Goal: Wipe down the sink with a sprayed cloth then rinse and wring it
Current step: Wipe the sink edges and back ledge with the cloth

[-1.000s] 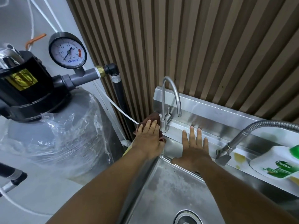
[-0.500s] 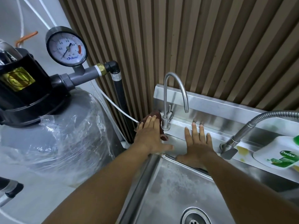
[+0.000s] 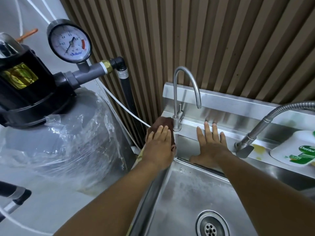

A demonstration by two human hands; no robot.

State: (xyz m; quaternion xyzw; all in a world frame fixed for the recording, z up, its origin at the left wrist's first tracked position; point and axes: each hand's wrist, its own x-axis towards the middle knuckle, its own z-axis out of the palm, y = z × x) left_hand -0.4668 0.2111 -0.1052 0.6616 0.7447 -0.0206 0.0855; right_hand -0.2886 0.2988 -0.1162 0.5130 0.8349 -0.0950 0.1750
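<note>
My left hand (image 3: 159, 145) lies flat with straight fingers on a brown cloth (image 3: 162, 122), pressing it onto the back left corner of the steel sink (image 3: 187, 189), right beside the base of the small gooseneck tap (image 3: 178, 123). My right hand (image 3: 210, 147) rests flat, fingers spread, on the sink's back ledge to the right of the tap, holding nothing. The drain (image 3: 211, 223) shows at the bottom of the basin.
A flexible metal spray hose (image 3: 265, 123) arcs in from the right above the ledge. A white and green soap bottle (image 3: 296, 150) lies at the far right. A grey wrapped tank (image 3: 56, 142) with a pressure gauge (image 3: 69, 40) stands close to the left. A slatted wall is behind.
My left hand with the cloth stays at the tap's base, its thumb now tucked in. The view has shifted slightly, showing more of the basin and drain. My right hand has not moved.
</note>
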